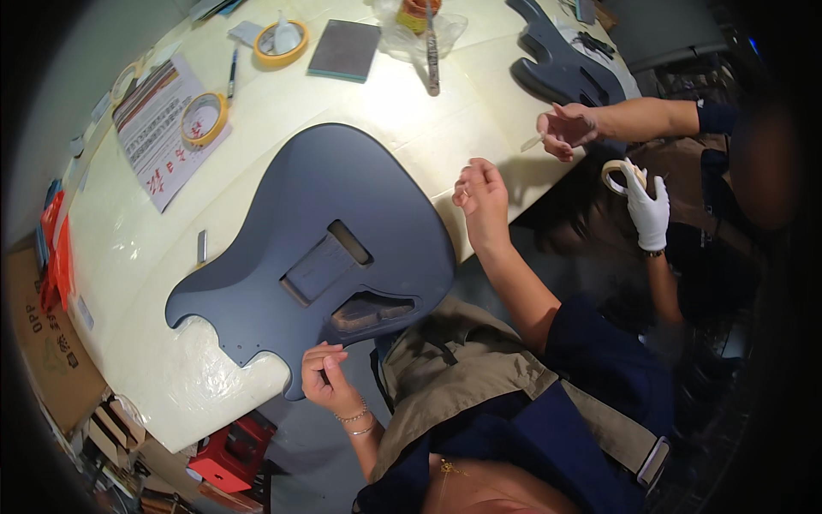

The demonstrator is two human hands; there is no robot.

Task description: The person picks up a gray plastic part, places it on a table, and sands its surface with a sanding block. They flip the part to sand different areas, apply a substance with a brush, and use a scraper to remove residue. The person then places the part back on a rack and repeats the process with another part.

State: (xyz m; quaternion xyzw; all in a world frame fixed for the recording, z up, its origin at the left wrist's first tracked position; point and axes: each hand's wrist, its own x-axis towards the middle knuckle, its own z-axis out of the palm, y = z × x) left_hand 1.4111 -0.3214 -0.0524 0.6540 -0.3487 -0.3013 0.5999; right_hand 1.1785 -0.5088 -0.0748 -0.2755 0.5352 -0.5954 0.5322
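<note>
A dark grey-blue electric guitar body (334, 186) lies flat on the covered table before me, its routed cavities facing up. My left hand (327, 379), with bracelets at the wrist, is at the body's near edge by a horn. Its fingers are loosely curled and nothing shows in them; whether they touch the edge is unclear. My right hand (481, 199) is raised beyond the body's right edge, half curled and holding nothing visible. Close to it, a co-worker's bare hand (568, 132) has a short strip of tape (532, 142) at the fingers.
The co-worker's white-gloved hand (647, 215) holds a masking tape roll (615, 178). Another guitar body (559, 64) lies at the far right. Around the table are a sanding pad (345, 50), a brush-like tool (432, 64), tape rolls (204, 119), a printed sheet (160, 122) and a small blade (202, 246).
</note>
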